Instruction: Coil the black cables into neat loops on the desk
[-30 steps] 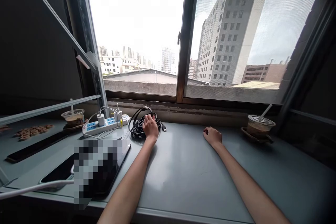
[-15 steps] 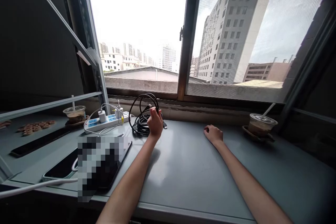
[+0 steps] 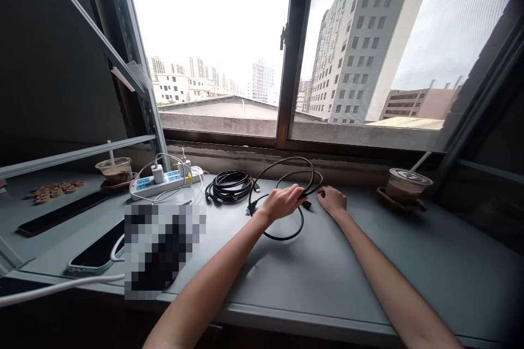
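Note:
My left hand (image 3: 285, 202) is closed around a loosely coiled black cable (image 3: 313, 188), lifted over the middle of the table (image 3: 327, 278). Its loops spread above and below the fingers. One dark plug (image 3: 252, 207) hangs left of the hand and another plug (image 3: 307, 205) is to its right. On the table, my right hand (image 3: 332, 200) rests with curled fingers, close to the right end of the loops; I cannot tell whether it touches them. Behind and to the left lies a second bundle of coiled black cables (image 3: 230, 186).
A power strip (image 3: 167, 182) with white chargers and wires sits at the back left. Nearby are a phone (image 3: 96, 248), a pixelated dark object (image 3: 164, 251) and an iced drink cup (image 3: 117, 170). Another drink cup (image 3: 408, 185) stands on the right. The window (image 3: 282, 92) borders the back.
My left hand has moved right, carrying a looped black cable away from the bundle, which stays behind. My right hand has hardly moved. The view has shifted slightly.

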### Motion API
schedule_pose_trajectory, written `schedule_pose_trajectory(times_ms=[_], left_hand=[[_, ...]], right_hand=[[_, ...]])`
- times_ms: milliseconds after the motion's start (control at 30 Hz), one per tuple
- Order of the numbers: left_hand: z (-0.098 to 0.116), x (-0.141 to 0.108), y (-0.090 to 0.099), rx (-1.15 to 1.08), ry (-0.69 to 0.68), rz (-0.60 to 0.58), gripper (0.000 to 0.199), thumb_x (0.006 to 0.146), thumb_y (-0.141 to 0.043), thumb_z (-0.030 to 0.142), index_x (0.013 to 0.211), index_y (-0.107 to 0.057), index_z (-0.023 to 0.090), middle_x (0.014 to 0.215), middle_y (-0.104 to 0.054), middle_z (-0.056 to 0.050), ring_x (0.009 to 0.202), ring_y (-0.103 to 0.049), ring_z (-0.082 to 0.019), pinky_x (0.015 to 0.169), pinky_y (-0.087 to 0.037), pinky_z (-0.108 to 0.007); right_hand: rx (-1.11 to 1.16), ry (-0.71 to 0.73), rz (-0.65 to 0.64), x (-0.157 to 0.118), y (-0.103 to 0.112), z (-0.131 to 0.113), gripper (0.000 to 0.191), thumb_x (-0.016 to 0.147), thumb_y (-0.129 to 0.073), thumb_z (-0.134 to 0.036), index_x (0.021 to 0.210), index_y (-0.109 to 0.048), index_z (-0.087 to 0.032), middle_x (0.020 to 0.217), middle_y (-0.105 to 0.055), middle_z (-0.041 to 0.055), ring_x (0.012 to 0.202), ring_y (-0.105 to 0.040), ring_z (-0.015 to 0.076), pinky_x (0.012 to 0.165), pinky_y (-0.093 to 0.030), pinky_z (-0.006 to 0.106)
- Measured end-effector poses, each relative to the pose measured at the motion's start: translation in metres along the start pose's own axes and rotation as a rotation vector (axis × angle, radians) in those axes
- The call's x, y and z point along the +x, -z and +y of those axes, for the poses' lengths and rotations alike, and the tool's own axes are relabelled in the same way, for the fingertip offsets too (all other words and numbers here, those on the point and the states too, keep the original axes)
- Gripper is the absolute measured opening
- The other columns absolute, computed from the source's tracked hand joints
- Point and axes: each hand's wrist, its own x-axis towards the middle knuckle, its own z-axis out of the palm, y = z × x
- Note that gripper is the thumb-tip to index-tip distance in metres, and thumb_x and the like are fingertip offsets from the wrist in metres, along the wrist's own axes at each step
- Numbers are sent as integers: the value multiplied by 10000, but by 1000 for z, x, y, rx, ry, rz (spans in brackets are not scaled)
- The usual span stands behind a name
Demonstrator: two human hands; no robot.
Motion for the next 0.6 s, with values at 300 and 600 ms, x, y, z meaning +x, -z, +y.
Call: schedule_pose_trajectory(times_ms=[300,600], left_hand=[[21,16,26,-98,2,-202,492,878,-346,509,578,-543,172,497,-523,-21,470,-480,-117,461,-187,-256],[43,-6,40,-278,132,-774,443,545,-671,605,564,-590,170,474,-490,13,487,-472,-123,479,-269,-242]], right_hand=[[19,-10,-6,2,2,-1,267,821,-456,-249,955,-685,-216,1023,-642,59,922,-585,181,701,-404,246],[32,0,7,3,0,-1,254,823,-460,-241,927,-689,-212,1010,-641,56,919,-586,190,689,-414,252]])
